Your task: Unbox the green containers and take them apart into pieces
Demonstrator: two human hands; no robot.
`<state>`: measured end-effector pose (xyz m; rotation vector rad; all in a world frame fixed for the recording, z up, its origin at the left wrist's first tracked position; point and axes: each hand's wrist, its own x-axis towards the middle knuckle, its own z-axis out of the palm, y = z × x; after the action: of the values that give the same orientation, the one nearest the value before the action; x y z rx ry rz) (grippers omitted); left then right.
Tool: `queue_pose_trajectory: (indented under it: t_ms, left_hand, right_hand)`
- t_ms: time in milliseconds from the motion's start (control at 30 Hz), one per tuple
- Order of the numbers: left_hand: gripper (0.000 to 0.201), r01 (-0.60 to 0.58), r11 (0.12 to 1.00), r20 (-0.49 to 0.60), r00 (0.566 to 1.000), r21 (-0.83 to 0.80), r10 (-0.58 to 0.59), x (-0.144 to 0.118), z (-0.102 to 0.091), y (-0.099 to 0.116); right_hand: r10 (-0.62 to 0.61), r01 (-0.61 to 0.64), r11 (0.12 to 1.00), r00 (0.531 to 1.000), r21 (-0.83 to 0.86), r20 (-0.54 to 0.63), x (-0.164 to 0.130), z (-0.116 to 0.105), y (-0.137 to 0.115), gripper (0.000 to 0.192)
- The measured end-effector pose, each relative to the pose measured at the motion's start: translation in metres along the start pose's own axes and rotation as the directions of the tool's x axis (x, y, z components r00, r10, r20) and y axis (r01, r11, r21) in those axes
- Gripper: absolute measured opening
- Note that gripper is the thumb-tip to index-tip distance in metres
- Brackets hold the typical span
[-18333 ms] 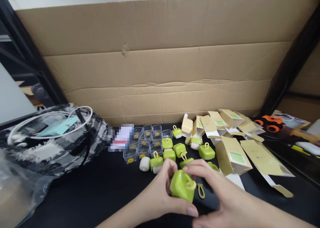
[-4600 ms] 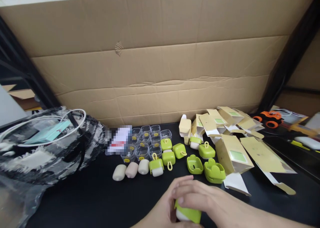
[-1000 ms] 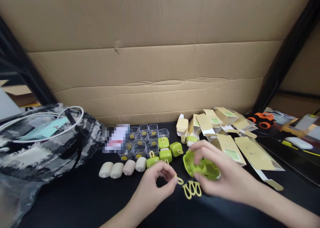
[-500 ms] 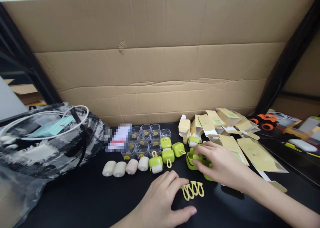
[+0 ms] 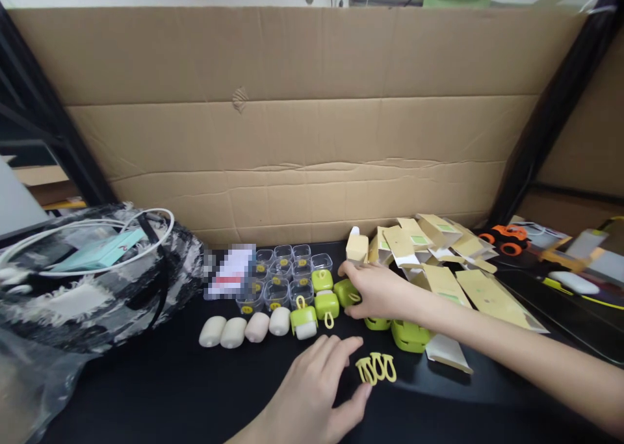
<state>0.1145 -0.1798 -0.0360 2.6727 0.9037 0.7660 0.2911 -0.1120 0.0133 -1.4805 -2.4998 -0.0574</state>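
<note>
Right hand [image 5: 377, 291] stretched forward, fingers curled around a green case [image 5: 347, 292], thumb under it, gripping it at the near edge of the cluster of green cases [image 5: 325, 301]. Left hand [image 5: 312, 392] flat on the black table [image 5: 170, 392], palm down, fingers spread and loose, holding nothing. Just right of the left fingertips, touching or nearly so: a bunch of yellow loops [image 5: 376, 368], about 4, side by side. Under the right wrist, 2 open green shells [image 5: 408, 335], partly hidden by the forearm. Ahead and left of the left hand, a row of 4 pale rounded pieces [image 5: 241, 330], side by side. Beyond those, left of the right hand, a block of clear plastic cups [image 5: 285, 274] with yellow dots. Just ahead of the right hand, a beige small box [image 5: 357, 248]; right of it, a heap of flattened kraft cartons [image 5: 453, 262]. Far left, well apart from both hands, a plastic bag [image 5: 92, 281] with a white cable [image 5: 97, 233] on top. Behind everything, a cardboard wall [image 5: 302, 125].
</note>
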Motion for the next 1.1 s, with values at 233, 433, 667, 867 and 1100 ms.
queue_pose_trajectory:
  t_ms: [233, 433, 667, 867, 1100]
  left_hand:
    - [0.017, -0.023, 0.993, -0.203, 0.979, -0.115, -0.001, -0.003, -0.002, 0.0]
    - [0.043, 0.141, 0.498, 0.013, 0.968, -0.855, -0.251, 0.002, 0.008, -0.002]
    - [0.059, 0.285, -0.127, 0.299, 0.948, -0.95, -0.111, 0.006, 0.024, -0.001]
    - [0.061, 0.335, -0.051, 0.338, 0.936, -0.941, -0.097, 0.001, 0.034, -0.006]
    - [0.054, 0.148, 0.251, 0.144, 0.989, -0.957, -0.033, 0.004, 0.018, -0.002]
  right_hand:
    - [0.067, -0.065, 0.998, 0.995, 0.026, -0.068, 0.0, -0.006, -0.003, 0.035]
    - [-0.107, 0.182, 0.92, 0.969, 0.348, -0.222, -0.039, -0.031, -0.007, 0.043]
    - [-0.333, 0.373, 0.761, 0.927, 0.531, -0.174, -0.081, -0.017, -0.026, 0.06]
    - [-0.323, 0.359, 0.813, 0.933, 0.458, -0.158, -0.081, -0.011, -0.034, 0.036]
    - [-0.34, 0.413, 0.778, 0.911, 0.474, -0.235, -0.082, -0.022, -0.04, 0.052]
